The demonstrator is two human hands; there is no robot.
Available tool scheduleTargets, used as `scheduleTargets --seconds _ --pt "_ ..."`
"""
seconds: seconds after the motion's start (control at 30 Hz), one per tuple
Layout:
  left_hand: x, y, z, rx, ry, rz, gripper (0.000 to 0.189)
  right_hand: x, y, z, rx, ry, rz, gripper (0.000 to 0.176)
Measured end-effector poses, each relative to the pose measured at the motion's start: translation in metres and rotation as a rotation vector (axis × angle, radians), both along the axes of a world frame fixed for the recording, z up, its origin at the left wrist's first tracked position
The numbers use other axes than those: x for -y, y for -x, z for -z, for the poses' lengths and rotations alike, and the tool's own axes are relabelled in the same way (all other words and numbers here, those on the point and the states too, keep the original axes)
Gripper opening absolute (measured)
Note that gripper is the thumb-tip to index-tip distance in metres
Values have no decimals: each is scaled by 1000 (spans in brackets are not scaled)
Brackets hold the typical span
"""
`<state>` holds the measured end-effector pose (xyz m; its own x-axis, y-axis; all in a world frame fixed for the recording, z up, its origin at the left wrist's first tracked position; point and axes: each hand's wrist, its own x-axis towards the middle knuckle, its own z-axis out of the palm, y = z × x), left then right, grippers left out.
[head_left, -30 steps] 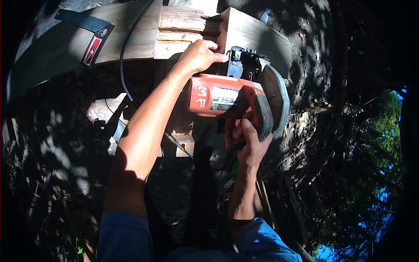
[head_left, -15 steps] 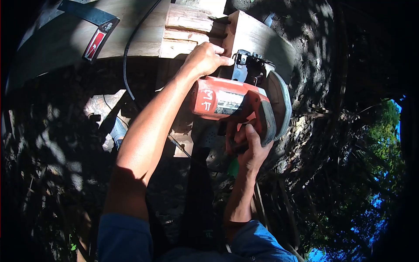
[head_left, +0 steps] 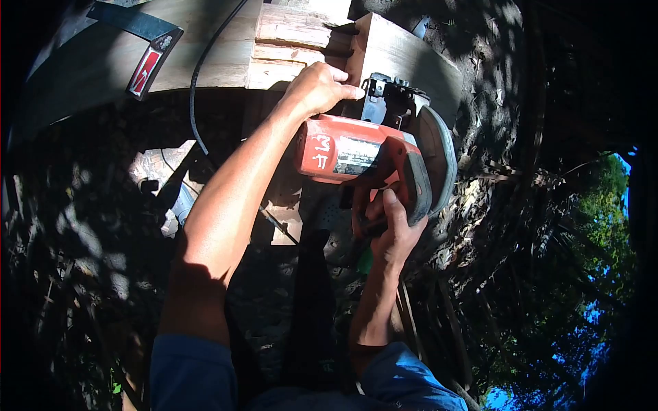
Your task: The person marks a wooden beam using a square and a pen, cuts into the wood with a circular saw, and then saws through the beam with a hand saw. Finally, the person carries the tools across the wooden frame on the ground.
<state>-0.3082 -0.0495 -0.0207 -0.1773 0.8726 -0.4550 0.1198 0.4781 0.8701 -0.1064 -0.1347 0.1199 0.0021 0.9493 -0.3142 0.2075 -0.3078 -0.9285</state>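
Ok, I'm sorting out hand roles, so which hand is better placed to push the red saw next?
Probably the right hand: its fingers wrap the rear handle of the red saw. The left hand is up front, close to the wooden beam, gripping no handle.

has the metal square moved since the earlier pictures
No. Judged against the wide timber beneath it, the metal square lies in the same spot, its handle still reaching the near edge.

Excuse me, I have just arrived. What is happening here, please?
A person grips a red circular saw by its rear handle with the right hand. The left hand reaches to the saw's metal base, close to a squared timber block. A square with a red label lies on the wood at left.
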Motion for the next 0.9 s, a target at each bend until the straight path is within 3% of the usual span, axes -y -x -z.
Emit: scheduleTargets --seconds 0.9 --pt "-2 3 5 11 13 47 62 -6 -1 2 -14 -7 -35 22"
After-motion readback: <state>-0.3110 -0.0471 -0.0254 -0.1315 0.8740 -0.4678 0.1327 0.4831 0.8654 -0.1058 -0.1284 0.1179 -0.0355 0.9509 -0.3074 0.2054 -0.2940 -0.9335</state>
